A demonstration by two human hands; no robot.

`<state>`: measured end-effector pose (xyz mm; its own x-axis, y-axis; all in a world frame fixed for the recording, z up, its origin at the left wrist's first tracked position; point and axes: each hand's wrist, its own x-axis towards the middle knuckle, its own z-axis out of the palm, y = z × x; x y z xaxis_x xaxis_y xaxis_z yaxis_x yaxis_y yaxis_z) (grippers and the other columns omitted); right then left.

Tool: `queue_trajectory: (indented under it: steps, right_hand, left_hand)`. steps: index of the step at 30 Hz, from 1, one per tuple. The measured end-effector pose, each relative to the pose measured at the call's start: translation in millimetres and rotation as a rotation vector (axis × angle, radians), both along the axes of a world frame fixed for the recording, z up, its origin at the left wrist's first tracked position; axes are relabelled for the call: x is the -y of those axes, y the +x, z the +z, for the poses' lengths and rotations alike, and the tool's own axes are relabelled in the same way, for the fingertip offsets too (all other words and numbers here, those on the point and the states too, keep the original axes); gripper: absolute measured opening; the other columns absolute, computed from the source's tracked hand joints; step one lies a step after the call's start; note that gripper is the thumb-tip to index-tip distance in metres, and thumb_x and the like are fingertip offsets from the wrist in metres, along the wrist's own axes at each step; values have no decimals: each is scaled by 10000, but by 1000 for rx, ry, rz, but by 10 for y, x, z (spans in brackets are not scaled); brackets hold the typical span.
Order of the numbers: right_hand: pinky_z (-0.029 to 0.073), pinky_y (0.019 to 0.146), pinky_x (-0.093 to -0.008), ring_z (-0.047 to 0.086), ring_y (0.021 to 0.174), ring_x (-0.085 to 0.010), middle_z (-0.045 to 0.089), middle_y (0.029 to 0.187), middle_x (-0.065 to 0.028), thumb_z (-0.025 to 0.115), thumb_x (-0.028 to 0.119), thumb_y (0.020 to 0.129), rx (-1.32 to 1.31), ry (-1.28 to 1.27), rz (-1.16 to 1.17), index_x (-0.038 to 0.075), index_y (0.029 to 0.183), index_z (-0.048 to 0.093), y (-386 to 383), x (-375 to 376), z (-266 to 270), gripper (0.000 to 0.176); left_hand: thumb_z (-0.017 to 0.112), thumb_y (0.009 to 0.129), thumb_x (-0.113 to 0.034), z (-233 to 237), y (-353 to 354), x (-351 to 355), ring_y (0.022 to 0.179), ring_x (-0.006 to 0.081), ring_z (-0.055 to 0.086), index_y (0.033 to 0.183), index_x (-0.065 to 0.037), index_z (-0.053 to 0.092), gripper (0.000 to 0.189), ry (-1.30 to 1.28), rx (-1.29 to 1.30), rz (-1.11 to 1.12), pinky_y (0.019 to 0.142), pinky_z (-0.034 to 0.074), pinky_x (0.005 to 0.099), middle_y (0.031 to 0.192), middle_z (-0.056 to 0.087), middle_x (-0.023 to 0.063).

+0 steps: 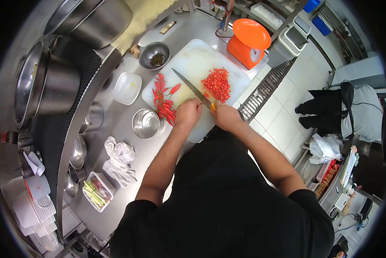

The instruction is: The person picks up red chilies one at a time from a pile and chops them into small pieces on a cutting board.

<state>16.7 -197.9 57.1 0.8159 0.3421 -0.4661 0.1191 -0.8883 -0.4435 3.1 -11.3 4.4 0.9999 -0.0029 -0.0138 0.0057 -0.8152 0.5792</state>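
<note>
My right hand (226, 115) is closed around the yellow handle of a kitchen knife (191, 87). Its long blade lies diagonally over the white cutting board (197, 51), tip pointing away to the left. Close beside the blade, my left hand (188, 112) has its fingers curled together; what they pinch is too small to make out. A pile of chopped red chili (216, 84) sits on the board right of the blade. Whole red chilies (162, 98) lie in a heap on the board's left side, near my left hand.
Left of the board stand a metal bowl with dark contents (154, 56), a white dish (127, 88) and a steel container (145, 123). An orange scale (244, 45) is beyond the board. Nearer are a cloth (119, 159) and a basket (99, 192). Another person (356, 109) stands at right.
</note>
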Motion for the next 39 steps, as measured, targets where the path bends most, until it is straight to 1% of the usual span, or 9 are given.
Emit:
queue_trajectory:
  steps: [6,7,8,9,15,18,22,28,39]
  right_hand:
    - [568,829,-559,730,919,-454,736,965,-273,572,323,1047,76,-29,-19,-23,1193,513,38,186,-32,380]
    - [574,794,-563,732,880,-456,734,931,-275,573,325,1047,112,-15,-11,-19,1187,506,16,197,-86,378]
    - [575,787,-562,733,869,-456,734,923,-273,574,325,1046,116,-10,-24,-18,1182,505,-3,196,-113,375]
    - [577,780,-561,734,859,-455,733,914,-272,574,324,1046,118,-4,-36,-17,1177,504,-28,188,-134,372]
    - [582,766,-558,737,838,-452,735,900,-264,581,322,1043,138,-9,-53,-21,1165,495,-46,156,-129,374]
    - [583,764,-556,738,838,-452,735,900,-265,582,325,1043,137,-5,-56,-24,1163,495,-50,159,-154,379]
    - [585,769,-555,738,842,-452,736,907,-265,588,326,1041,129,-3,-71,-27,1164,495,-41,170,-154,386]
    - [589,779,-540,740,851,-441,737,913,-265,597,330,1039,124,-5,-46,-25,1175,495,4,200,-216,393]
    - [588,798,-537,743,884,-439,740,932,-267,595,321,1042,89,-32,-45,-30,1183,497,25,183,-126,390]
  left_hand:
    - [745,908,-178,418,442,-473,688,239,726,928,-76,757,104,-85,285,186,661,571,367,788,735,106]
    - [725,899,-167,475,601,-626,727,325,726,885,-84,747,87,-185,311,231,689,581,426,821,739,122]
    - [726,909,-180,618,732,-746,724,314,728,903,-89,751,95,-158,340,278,691,581,417,811,742,121]
    - [750,931,-219,770,878,-891,712,203,740,944,-54,759,166,-97,333,322,682,572,340,811,761,103]
    - [744,922,-218,805,1605,-1514,809,248,760,1018,-70,764,178,15,319,355,766,586,373,892,785,108]
    - [745,910,-218,615,1602,-1517,869,294,761,1046,-99,765,182,259,154,316,796,589,411,918,785,112]
    - [724,895,-229,651,1166,-1172,992,340,740,1063,-102,764,215,155,-12,264,880,582,475,1045,779,131]
    - [730,900,-182,226,438,-708,954,357,726,1026,-99,766,155,268,50,112,850,581,477,1008,752,140]
    - [742,901,-157,185,404,-649,957,404,699,1001,-69,719,135,214,110,176,841,566,514,1051,715,166]
